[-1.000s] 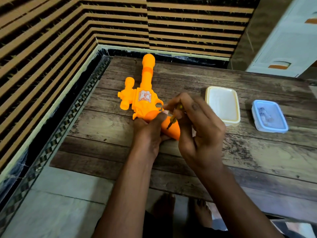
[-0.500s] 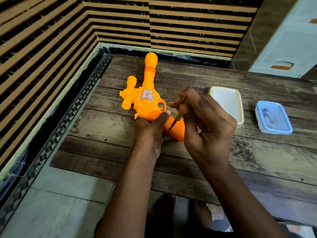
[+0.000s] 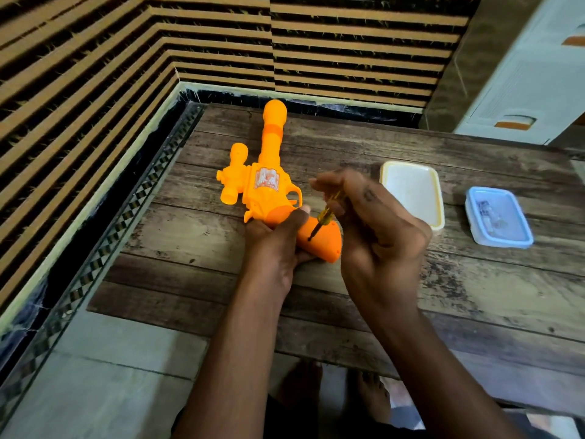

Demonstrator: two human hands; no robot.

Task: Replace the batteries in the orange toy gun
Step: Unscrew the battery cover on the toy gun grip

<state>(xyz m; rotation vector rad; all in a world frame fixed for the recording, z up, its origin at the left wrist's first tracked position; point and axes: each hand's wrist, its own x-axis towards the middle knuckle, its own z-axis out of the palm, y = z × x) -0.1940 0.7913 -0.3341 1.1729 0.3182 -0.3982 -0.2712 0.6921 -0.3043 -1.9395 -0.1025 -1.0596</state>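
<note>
The orange toy gun (image 3: 266,185) lies flat on the wooden table (image 3: 411,296), barrel pointing away from me. My left hand (image 3: 278,245) grips its handle from the near side, thumb over the top of the grip. My right hand (image 3: 373,223) pinches a small yellow-handled screwdriver (image 3: 324,217) between thumb and fingers. The screwdriver slants down to the left and its tip meets the orange grip (image 3: 326,242). The battery cover is not distinguishable from here.
To the right of my hands sits a white tub with a yellow rim (image 3: 411,191). Further right is a blue-rimmed clear box (image 3: 498,217) with small items inside. The table's left edge meets a patterned border and striped wall. My bare feet show below the near edge.
My right hand has shifted slightly while holding the screwdriver on the grip; its tip stays at the same spot. The left hand and the gun stay put.
</note>
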